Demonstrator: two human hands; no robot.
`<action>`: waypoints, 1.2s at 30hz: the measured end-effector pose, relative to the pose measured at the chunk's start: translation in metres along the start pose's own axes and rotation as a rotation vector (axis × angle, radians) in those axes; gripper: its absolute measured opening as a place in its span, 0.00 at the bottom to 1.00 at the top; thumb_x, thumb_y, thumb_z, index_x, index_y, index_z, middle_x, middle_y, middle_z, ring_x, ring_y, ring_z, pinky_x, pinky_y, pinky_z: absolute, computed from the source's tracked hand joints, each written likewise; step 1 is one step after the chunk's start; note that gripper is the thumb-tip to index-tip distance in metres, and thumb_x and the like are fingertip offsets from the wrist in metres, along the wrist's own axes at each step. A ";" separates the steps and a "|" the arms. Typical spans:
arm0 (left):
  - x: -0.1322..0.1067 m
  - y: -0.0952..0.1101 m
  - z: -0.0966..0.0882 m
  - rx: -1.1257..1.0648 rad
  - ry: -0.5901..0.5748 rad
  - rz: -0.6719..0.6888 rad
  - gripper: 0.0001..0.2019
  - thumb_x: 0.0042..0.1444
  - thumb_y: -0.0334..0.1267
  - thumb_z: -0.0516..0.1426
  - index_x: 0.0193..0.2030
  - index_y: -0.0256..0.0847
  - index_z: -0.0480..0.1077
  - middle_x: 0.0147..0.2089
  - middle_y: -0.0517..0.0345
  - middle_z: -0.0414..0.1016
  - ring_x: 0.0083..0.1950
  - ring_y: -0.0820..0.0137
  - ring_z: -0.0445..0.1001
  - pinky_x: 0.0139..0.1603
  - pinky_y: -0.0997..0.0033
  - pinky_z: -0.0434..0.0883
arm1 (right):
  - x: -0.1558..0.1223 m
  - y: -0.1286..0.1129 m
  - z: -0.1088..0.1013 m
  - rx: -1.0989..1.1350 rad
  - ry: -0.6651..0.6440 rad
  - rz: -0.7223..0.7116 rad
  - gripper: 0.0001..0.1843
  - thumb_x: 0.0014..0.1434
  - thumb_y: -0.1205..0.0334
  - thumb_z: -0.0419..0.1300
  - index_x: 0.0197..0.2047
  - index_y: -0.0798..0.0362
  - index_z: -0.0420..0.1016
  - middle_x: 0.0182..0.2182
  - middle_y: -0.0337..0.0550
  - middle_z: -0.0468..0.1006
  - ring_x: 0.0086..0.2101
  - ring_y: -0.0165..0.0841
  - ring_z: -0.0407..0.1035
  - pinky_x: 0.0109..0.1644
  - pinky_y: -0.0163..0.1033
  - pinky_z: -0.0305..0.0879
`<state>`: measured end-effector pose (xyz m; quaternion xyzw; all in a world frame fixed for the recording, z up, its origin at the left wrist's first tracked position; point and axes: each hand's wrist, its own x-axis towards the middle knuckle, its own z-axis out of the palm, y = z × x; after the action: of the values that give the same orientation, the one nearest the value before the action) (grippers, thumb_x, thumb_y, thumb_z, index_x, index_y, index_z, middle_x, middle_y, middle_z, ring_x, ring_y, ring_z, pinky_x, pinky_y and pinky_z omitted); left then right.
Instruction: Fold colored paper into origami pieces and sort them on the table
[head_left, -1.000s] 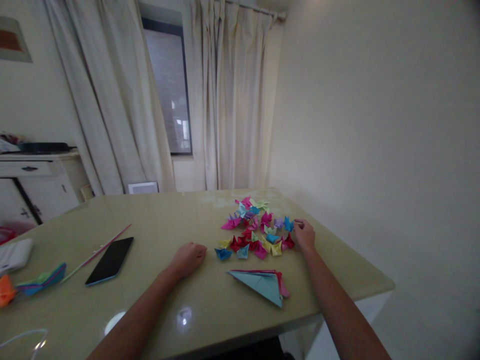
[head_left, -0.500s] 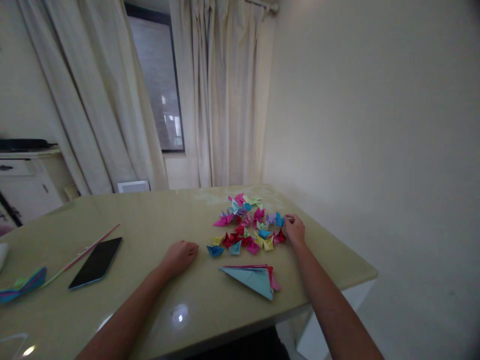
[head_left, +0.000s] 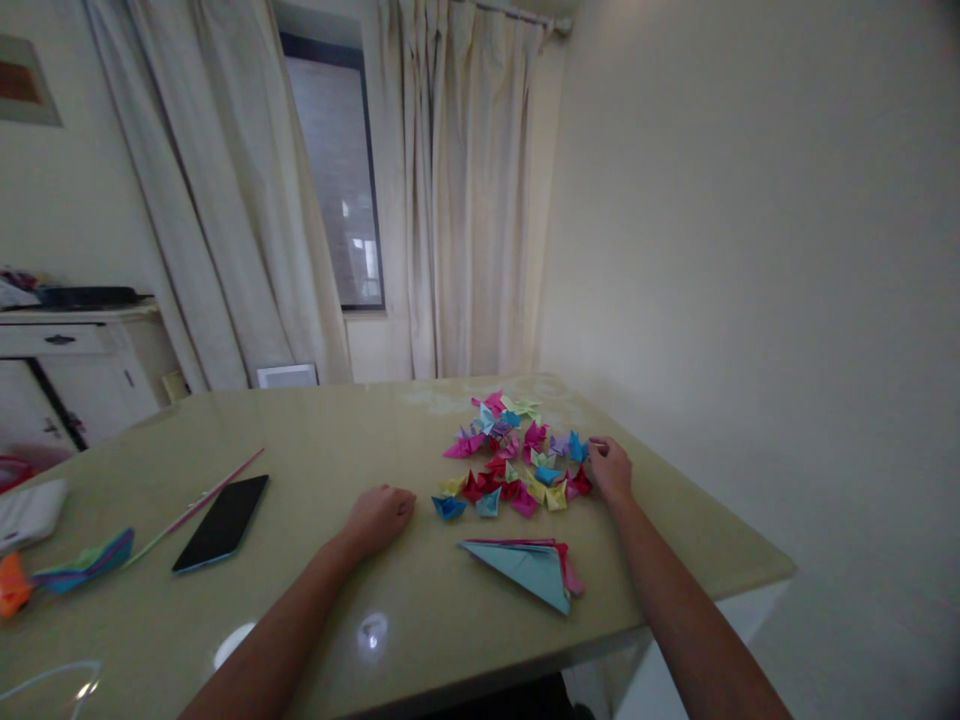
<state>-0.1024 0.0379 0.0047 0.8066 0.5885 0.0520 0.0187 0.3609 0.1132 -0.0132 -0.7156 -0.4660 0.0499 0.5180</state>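
A heap of several small folded paper pieces (head_left: 517, 455) in pink, red, blue, yellow and purple lies on the beige table (head_left: 322, 440). My right hand (head_left: 610, 469) rests at the heap's right edge, fingers curled and touching the nearest pieces. To the heap's left, my left hand (head_left: 381, 516) lies on the table as a loose fist, close to a blue piece (head_left: 448, 507). A stack of folded paper triangles (head_left: 529, 570), light blue on top with pink beneath, lies in front of the heap between my forearms.
A black phone (head_left: 221, 521) and a thin pink stick (head_left: 195, 503) lie at the left. Farther left are a folded blue-green paper shape (head_left: 86, 562), an orange piece (head_left: 11, 583) and a white object (head_left: 30, 510). Curtains, a window and a white cabinet (head_left: 67, 375) stand behind.
The camera swung right and then back left; both hands stay where they were on the table beside the paper heap.
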 end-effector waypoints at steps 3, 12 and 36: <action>0.001 -0.005 0.001 0.004 0.006 -0.002 0.17 0.68 0.38 0.49 0.30 0.43 0.74 0.35 0.51 0.82 0.38 0.65 0.78 0.36 0.68 0.58 | 0.000 0.001 0.001 0.005 0.006 -0.008 0.14 0.59 0.59 0.60 0.44 0.54 0.84 0.36 0.48 0.87 0.38 0.40 0.80 0.44 0.39 0.70; -0.001 -0.007 -0.002 0.014 0.004 -0.027 0.18 0.68 0.37 0.48 0.29 0.43 0.73 0.34 0.51 0.82 0.38 0.66 0.78 0.36 0.69 0.58 | 0.000 0.003 0.004 0.008 0.006 0.010 0.14 0.60 0.59 0.60 0.45 0.53 0.84 0.36 0.48 0.87 0.37 0.40 0.80 0.44 0.39 0.71; 0.003 -0.011 0.008 -0.030 0.047 -0.015 0.17 0.67 0.37 0.49 0.28 0.42 0.72 0.32 0.51 0.80 0.36 0.66 0.76 0.34 0.67 0.54 | -0.002 -0.003 -0.002 -0.025 -0.027 0.005 0.16 0.60 0.58 0.59 0.46 0.53 0.84 0.37 0.49 0.86 0.39 0.42 0.80 0.45 0.41 0.71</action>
<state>-0.1112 0.0444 -0.0036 0.8005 0.5938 0.0795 0.0172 0.3594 0.1103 -0.0105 -0.7224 -0.4717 0.0550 0.5026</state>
